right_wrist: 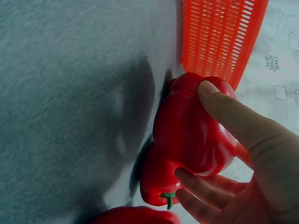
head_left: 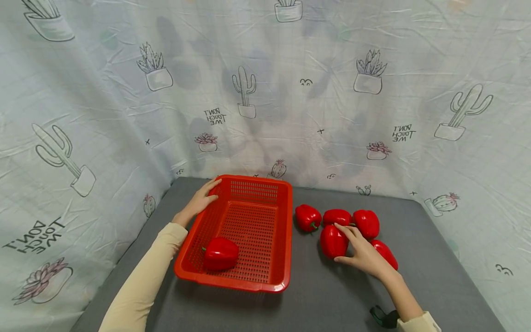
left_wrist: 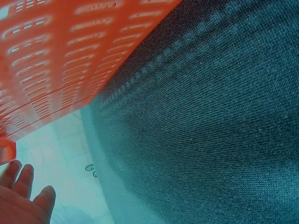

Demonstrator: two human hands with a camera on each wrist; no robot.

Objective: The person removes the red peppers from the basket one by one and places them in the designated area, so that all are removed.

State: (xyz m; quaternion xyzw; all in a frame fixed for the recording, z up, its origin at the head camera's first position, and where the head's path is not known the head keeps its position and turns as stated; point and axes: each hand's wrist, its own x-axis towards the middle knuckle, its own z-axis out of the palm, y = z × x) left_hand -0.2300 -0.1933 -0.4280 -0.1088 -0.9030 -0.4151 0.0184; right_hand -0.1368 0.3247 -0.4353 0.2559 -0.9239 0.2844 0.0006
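Observation:
An orange-red plastic basket (head_left: 287, 230) with slotted walls stands left of centre on the grey table, and one red bell pepper (head_left: 221, 254) lies inside it. My left hand (head_left: 202, 198) rests at the basket's far left rim; its fingers look fairly straight in the left wrist view, where the thumb is hidden. To the right of the basket, my right hand (head_left: 365, 256) grips another red bell pepper (right_wrist: 194, 126) between thumb and fingers. Whether that pepper touches the table, I cannot tell.
Around the right hand lie more red bell peppers: one nearer the basket (head_left: 308, 217), two behind the hand (head_left: 337, 216), and one partly hidden at its right (head_left: 385, 253). A dark strap (head_left: 383, 318) is by the right wrist. A patterned curtain (head_left: 265, 101) hangs beyond the table.

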